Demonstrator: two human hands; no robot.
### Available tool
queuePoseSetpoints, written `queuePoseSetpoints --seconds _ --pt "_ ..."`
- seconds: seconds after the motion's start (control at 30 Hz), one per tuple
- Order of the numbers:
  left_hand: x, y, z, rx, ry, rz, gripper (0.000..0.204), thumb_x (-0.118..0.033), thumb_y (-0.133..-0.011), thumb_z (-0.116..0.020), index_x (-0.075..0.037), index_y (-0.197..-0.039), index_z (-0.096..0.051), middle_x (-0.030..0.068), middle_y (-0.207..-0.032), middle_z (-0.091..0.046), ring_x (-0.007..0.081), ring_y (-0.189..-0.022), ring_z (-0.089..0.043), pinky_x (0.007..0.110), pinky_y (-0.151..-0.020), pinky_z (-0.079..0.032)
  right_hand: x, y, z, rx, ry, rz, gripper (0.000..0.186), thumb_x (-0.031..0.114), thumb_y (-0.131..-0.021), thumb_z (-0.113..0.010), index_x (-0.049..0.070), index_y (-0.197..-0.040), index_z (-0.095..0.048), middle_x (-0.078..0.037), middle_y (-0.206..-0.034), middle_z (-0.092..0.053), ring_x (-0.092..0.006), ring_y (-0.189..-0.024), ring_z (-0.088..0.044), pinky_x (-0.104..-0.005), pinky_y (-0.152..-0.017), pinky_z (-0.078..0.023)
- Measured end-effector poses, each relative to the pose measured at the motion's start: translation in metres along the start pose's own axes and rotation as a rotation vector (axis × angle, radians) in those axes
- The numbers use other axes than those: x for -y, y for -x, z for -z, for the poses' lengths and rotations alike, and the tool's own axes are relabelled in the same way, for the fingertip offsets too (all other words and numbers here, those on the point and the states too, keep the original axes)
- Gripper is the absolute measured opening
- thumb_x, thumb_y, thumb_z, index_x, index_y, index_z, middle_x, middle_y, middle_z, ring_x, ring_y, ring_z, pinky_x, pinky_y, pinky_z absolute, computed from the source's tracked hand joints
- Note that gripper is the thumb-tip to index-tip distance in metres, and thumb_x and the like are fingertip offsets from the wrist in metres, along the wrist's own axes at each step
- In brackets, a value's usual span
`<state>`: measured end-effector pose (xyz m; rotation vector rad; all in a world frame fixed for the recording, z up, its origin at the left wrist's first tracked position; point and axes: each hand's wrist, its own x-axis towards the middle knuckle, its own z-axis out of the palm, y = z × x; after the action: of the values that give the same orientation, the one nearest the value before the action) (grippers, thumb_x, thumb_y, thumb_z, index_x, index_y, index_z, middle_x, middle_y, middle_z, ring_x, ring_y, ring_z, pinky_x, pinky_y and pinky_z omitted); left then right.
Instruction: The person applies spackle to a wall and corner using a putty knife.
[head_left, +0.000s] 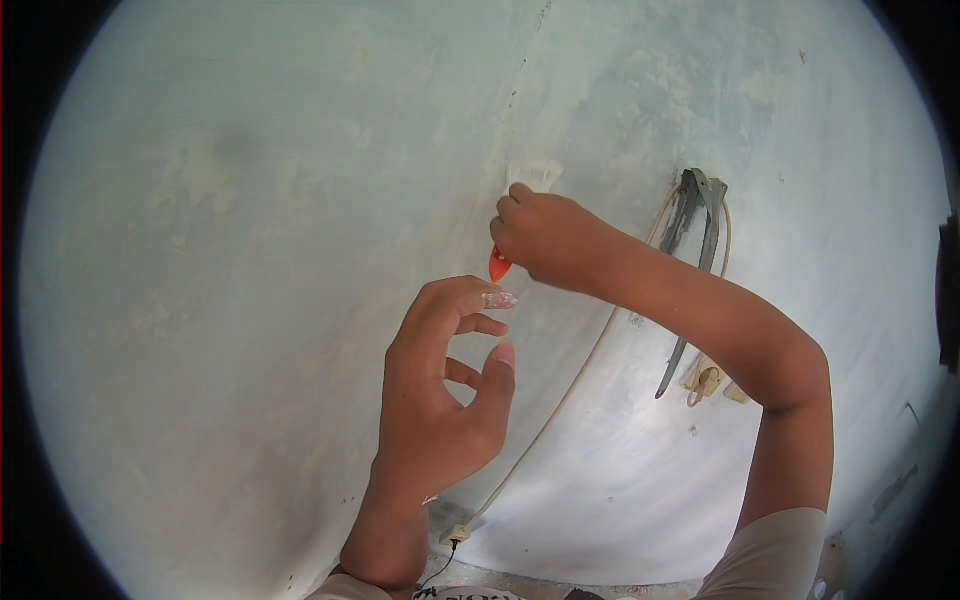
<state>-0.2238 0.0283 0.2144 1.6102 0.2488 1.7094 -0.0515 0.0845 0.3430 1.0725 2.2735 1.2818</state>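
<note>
My right hand (545,235) is closed around a red-handled putty knife (499,266), close to the pale wall (280,230). The tapered end of its handle points down below my fist; I cannot clearly make out its blade. Just above my knuckles, a whitish wet-looking patch (535,175) shows on the wall. Lower and to the left, my left hand (440,375) is raised with its fingers curved and apart, holding nothing. White paste (499,300) coats its index fingertip, a short way under the handle, and a white smear marks the wrist.
Right of my hand, a grey metal bracket (708,225) is fixed to the wall. A beige cable (570,395) runs down to a socket block (456,535) with a black plug. Behind my right forearm sits a wall socket with a plug (707,380). A thin crack line climbs the wall.
</note>
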Motion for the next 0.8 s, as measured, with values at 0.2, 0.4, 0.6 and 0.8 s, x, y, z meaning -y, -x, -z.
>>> queuePoseSetpoints --seconds 0.2,0.4,0.6,0.8 --pt "-0.004 0.013 0.014 0.004 0.017 0.043 0.037 0.008 -0.081 -0.053 -0.009 -0.112 -0.061 0.0071 -0.119 -0.058 0.0188 -0.097 -0.064 0.025 -0.060 -0.049 -0.051 -0.020 0.047 -0.233 -0.651 -0.349 0.009 0.005 -0.080 -0.064 0.000 -0.086 -0.069 -0.010 -0.066 -0.064 -0.0151 -0.057 -0.061 -0.0316 -0.061 -0.050" --pt "-0.006 0.012 0.009 0.030 0.020 0.068 0.038 0.009 -0.080 -0.053 -0.009 -0.112 -0.062 0.0071 -0.118 -0.058 0.0191 -0.096 -0.065 0.025 -0.062 -0.049 -0.134 -0.031 0.098 -0.647 -0.388 -0.420 0.009 0.003 -0.082 -0.063 -0.005 -0.083 -0.066 -0.021 -0.071 -0.063 -0.0355 -0.067 -0.059 -0.0378 -0.067 -0.050" --pt "-0.007 0.018 0.011 0.017 0.032 0.058 0.038 0.010 -0.080 -0.052 -0.009 -0.111 -0.061 0.0075 -0.117 -0.058 0.0192 -0.096 -0.064 0.026 -0.066 -0.048 -0.161 -0.040 0.109 -0.762 -0.024 -0.359 0.021 0.003 -0.081 -0.056 -0.005 -0.063 -0.048 -0.021 -0.056 -0.051 -0.0271 -0.050 -0.044 -0.0412 -0.051 -0.038" --pt "0.006 0.018 0.019 -0.044 0.039 -0.109 0.032 0.009 -0.082 -0.051 -0.004 -0.110 -0.059 0.0097 -0.116 -0.058 0.0197 -0.097 -0.062 0.032 -0.084 -0.047 -0.069 -0.029 0.014 -0.413 -0.062 -0.130 0.030 -0.010 -0.066 -0.057 0.001 -0.093 -0.065 -0.015 -0.090 -0.064 -0.0319 -0.095 -0.060 -0.0400 -0.081 -0.051"
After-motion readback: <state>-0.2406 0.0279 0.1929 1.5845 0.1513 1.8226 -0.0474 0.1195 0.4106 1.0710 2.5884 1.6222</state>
